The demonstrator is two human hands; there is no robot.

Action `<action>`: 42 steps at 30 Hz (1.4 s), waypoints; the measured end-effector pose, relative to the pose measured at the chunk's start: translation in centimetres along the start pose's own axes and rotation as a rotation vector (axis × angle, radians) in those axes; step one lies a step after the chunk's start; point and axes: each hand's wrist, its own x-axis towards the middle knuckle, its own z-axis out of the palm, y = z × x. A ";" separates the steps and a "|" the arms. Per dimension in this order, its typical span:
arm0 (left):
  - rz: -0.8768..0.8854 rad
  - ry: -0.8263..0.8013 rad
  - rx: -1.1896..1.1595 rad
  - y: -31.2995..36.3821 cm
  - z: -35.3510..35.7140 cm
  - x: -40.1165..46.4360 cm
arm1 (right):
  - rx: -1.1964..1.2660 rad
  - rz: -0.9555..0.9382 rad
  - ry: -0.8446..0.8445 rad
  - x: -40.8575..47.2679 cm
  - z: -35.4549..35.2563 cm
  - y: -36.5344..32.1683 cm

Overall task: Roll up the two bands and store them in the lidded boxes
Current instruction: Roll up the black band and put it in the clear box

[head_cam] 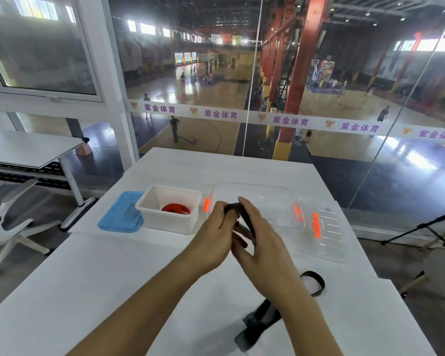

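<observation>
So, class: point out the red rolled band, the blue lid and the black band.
red rolled band (175, 208), head view, top of the coil in the white box.
blue lid (118, 219), head view, its flat top.
black band (316, 282), head view, loop on the table.

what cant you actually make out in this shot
- Head view: how much of the black band is rolled; both hands, left hand and right hand, cover the roll.
- Head view: the band's loose tail is motion-blurred and passes behind the right forearm.
- Head view: the clear box is see-through and partly behind the hands; its contents are unclear.
- Head view: the item on the blue lid is too small to identify.
</observation>
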 end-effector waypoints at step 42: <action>-0.217 -0.247 -0.525 -2.0 -2.9 -0.6 | 0.159 0.067 0.005 -0.8 -2.5 1.7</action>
